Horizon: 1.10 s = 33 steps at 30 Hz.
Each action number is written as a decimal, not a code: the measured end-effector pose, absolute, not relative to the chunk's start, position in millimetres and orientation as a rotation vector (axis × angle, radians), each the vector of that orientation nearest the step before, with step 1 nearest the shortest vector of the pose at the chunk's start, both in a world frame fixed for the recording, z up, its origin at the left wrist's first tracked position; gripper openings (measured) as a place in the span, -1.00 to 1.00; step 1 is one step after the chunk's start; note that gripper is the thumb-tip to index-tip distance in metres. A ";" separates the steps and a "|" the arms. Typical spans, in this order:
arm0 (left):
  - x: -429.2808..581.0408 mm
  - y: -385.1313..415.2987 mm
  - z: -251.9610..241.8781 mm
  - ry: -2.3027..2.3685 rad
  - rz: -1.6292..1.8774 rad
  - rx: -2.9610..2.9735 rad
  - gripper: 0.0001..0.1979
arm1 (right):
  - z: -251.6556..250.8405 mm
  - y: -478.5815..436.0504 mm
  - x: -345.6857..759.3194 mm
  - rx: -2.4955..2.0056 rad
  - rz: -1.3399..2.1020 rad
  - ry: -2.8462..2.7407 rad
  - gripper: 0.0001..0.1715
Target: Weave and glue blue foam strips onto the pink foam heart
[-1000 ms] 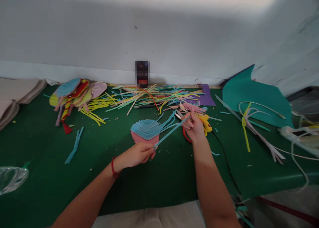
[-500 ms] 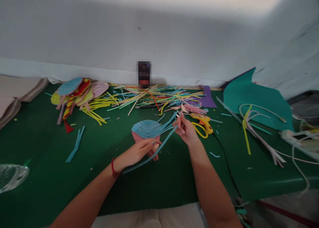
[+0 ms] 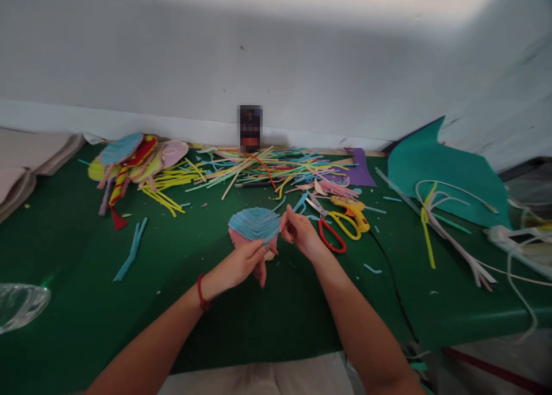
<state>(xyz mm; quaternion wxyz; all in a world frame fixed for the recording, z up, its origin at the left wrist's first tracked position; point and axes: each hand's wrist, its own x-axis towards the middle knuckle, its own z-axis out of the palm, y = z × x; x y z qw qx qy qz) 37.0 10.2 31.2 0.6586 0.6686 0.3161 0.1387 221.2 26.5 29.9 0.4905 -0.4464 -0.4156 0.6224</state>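
A leaf-shaped panel of blue pipe cleaners (image 3: 254,221) on a pink backing (image 3: 240,240) lies on the green table. My left hand (image 3: 241,263) is closed on its lower edge, thumb on top, other fingers curled below. A blue pipe cleaner (image 3: 272,235) runs from that thumb along the panel's right edge toward my right hand (image 3: 301,233). Thumb and fingertips of the right hand are pinched at that edge, apparently on the strip's end. Just right of it, scissors (image 3: 332,237) with red and yellow handles lie with blue strips near their blades.
A yellow glue gun (image 3: 351,206) with a black cord lies beyond the scissors. Loose pipe cleaners (image 3: 259,173) are heaped at the back. Finished fuzzy shapes (image 3: 138,159) are piled back left. Teal sheets (image 3: 444,179) and a white power strip (image 3: 513,240) are on the right.
My right hand has moved left to the panel's edge, uncovering the scissors. The long blue strip that stretched under my left wrist no longer shows there.
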 end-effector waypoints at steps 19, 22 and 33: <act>1.4 38.0 46.9 0.773 0.173 1.681 -0.67 | 27.9 39.8 300.0 -1.103 1.107 -0.606 -0.49; -0.4 36.3 47.0 0.756 0.125 1.675 -0.65 | 28.2 39.0 303.0 -1.094 1.084 -0.584 -0.47; 1.2 39.4 46.4 0.855 0.269 1.642 -0.52 | 22.6 44.5 309.8 -1.149 0.865 -0.566 -0.47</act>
